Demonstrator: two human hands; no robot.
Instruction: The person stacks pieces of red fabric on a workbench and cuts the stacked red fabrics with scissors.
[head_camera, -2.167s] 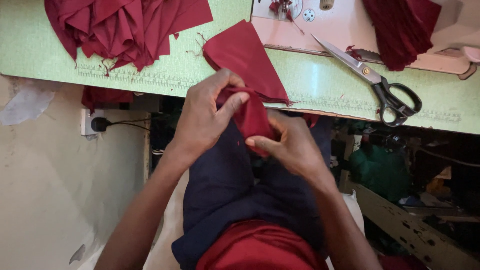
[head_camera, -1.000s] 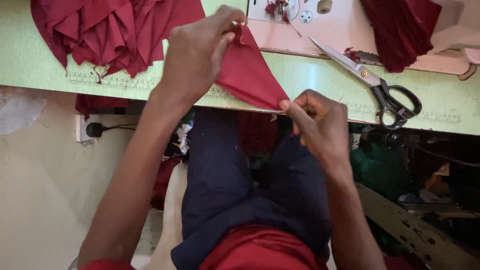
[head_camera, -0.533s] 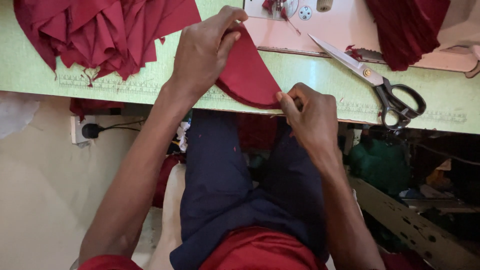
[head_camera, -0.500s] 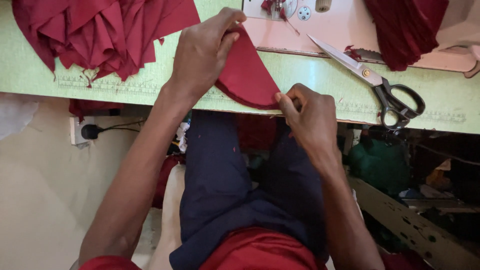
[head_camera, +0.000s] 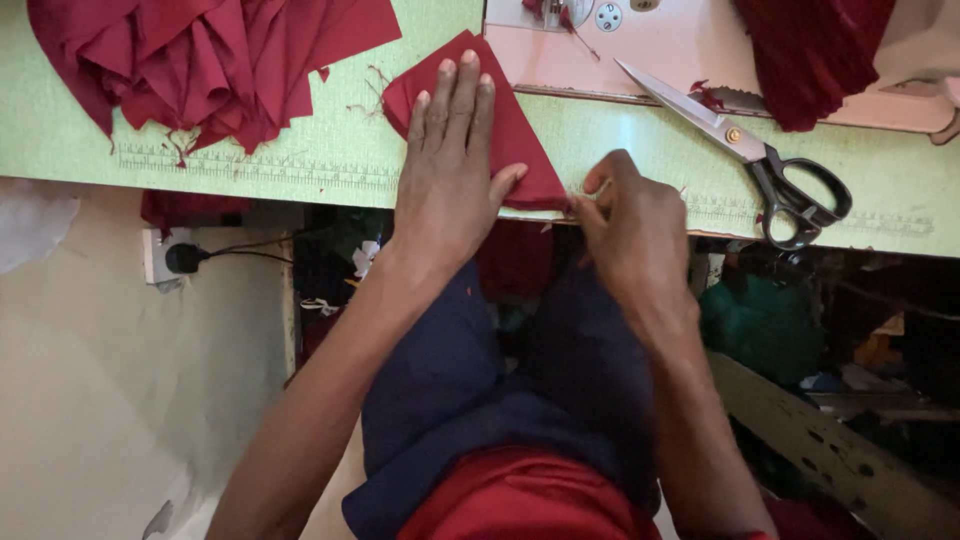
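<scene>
Folded maroon cloth piece (head_camera: 520, 150) lies flat, triangular, under the left hand (head_camera: 450, 170).

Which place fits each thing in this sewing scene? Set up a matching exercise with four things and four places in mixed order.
Things:
1. left hand
2. right hand
3. scissors
4. pile of red cloth pieces

Places:
A. far left of the green table
B. flat on the folded red cloth piece
C. right of the hands, blades pointing to the sewing machine
D. pinching the folded piece's near corner

Pairs: 1-B, 2-D, 3-C, 4-A
</scene>
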